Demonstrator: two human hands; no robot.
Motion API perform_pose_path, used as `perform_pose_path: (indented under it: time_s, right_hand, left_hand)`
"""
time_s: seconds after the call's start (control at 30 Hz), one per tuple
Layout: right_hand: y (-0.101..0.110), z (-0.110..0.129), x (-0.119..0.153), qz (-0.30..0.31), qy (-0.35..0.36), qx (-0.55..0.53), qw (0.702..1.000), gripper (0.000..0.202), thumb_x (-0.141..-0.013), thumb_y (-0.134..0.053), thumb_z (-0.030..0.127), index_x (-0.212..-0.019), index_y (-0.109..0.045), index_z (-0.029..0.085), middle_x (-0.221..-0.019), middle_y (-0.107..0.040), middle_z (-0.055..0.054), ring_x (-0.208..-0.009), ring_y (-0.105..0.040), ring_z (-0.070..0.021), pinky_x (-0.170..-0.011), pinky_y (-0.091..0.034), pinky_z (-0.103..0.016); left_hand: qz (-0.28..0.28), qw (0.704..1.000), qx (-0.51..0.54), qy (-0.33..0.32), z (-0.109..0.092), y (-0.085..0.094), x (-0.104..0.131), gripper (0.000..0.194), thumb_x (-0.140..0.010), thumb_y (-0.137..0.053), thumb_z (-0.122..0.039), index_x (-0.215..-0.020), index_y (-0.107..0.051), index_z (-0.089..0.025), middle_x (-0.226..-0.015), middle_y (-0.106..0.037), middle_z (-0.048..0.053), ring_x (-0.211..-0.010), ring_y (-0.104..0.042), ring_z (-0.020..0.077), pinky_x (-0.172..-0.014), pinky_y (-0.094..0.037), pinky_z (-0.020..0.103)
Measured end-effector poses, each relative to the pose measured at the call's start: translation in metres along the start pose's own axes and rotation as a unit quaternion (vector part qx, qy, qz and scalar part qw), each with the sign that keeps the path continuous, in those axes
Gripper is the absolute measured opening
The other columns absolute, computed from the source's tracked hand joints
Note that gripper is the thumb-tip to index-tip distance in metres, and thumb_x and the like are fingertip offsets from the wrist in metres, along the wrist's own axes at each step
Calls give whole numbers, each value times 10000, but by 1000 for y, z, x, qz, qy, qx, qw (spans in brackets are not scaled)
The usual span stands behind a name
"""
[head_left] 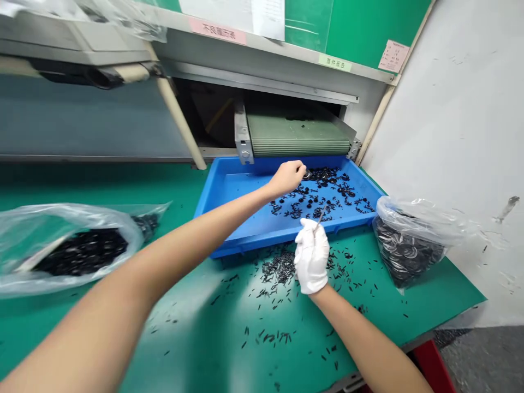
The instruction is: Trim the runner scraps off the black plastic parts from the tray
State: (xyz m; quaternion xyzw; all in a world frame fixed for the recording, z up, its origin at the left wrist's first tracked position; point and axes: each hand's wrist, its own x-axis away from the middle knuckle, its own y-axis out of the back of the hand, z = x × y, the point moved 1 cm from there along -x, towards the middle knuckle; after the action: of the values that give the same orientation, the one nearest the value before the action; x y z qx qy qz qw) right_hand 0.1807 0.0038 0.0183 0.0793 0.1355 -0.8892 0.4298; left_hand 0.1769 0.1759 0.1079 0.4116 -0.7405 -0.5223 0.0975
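My bare left hand [287,177] reaches over the blue tray [241,188], its fingers curled in a pinch. By its fingertips is a small shiny round piece [307,174]; whether the fingers grip it or only touch the pile is unclear. Near the tray's front rim, my right hand [312,256], in a white glove, is closed around a thin pointed tool [321,214] that slants up over the tray. Black moulded parts [301,210], some round and some branched, are scattered across the tray's right half. Below the rim, small black slivers [280,267] lie heaped on the green tabletop [213,327].
A ribbed conveyor belt [301,136] ends above the tray's back edge. An open clear bag of black parts [82,251] lies at left, and another filled bag [409,245] stands at right beside the white wall [470,136]. A beige pole [176,114] rises behind the tray's left corner.
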Motion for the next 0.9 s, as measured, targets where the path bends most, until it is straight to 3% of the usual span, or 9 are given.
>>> perform_pose_path:
  time_s: [0.07,0.13,0.23,0.3,0.4,0.5,0.63,0.73,0.9]
  right_hand:
    - [0,2,-1,-3,-41,-43,998,366,-923,-388,488,-1125,-503,205,-693,-440,53,-370,-284,-38,-326,-282,-185]
    - [-3,4,6,56,-40,-33,997,352,-879,-502,458,-1133,-539,216,-746,-502,35,-393,-335,-37,-354,-337,-189]
    - [-12,5,27,211,23,24,977,239,-793,-642,358,-978,-635,208,-830,-599,-18,-585,-541,-100,-559,-501,-244]
    - [-17,3,42,288,48,52,955,159,-776,-648,298,-902,-657,202,-851,-637,-37,-740,-616,-148,-720,-531,-294]
    - [-20,-1,53,347,23,72,935,128,-788,-620,279,-879,-662,200,-828,-668,-29,-772,-646,-158,-759,-536,-311]
    - [-19,-4,55,331,1,80,940,142,-807,-604,318,-855,-659,196,-790,-672,-25,-742,-653,-158,-717,-545,-301]
    - [-17,-6,58,270,-21,122,955,210,-858,-537,371,-863,-639,188,-684,-606,-7,-511,-574,-113,-446,-467,-231]
    - [-16,-5,62,312,-38,146,938,215,-849,-549,387,-870,-612,183,-666,-575,9,-389,-476,-76,-331,-357,-212]
    - [-13,4,56,392,16,239,888,259,-907,-463,330,-694,-521,196,-558,-520,32,-403,-461,-77,-440,-390,-213]
  left_hand:
    - [-23,985,169,16,9,27,59,293,-901,-363,-301,-668,-476,-164,-630,-544,38,-608,-504,141,-584,-392,254]
    - [40,929,359,86,16,35,127,346,-893,-386,-364,-603,-398,-176,-525,-425,-10,-484,-383,95,-485,-314,220]
    - [179,741,590,266,23,16,215,346,-836,-478,-426,-617,-359,-185,-518,-280,-66,-415,-226,55,-406,-166,184]
    - [219,627,679,314,27,-2,249,368,-809,-518,-426,-609,-318,-190,-520,-213,-85,-410,-158,42,-399,-118,175]
    - [248,549,735,312,31,-19,267,370,-797,-522,-412,-604,-298,-190,-506,-194,-86,-403,-136,41,-398,-97,180]
    - [273,573,719,284,33,-23,270,320,-811,-506,-431,-652,-399,-175,-508,-262,-73,-396,-191,47,-405,-119,188]
    - [218,680,660,232,35,-19,274,525,-824,-423,-664,-773,-509,-148,-519,-332,-64,-407,-236,58,-416,-149,207]
    - [169,754,607,186,40,-17,277,579,-756,-486,-733,-692,-470,-157,-503,-322,-67,-435,-229,59,-429,-157,220]
    - [145,795,560,182,42,-22,282,557,-817,-427,-685,-707,-512,-146,-504,-349,-52,-465,-288,84,-452,-205,242]
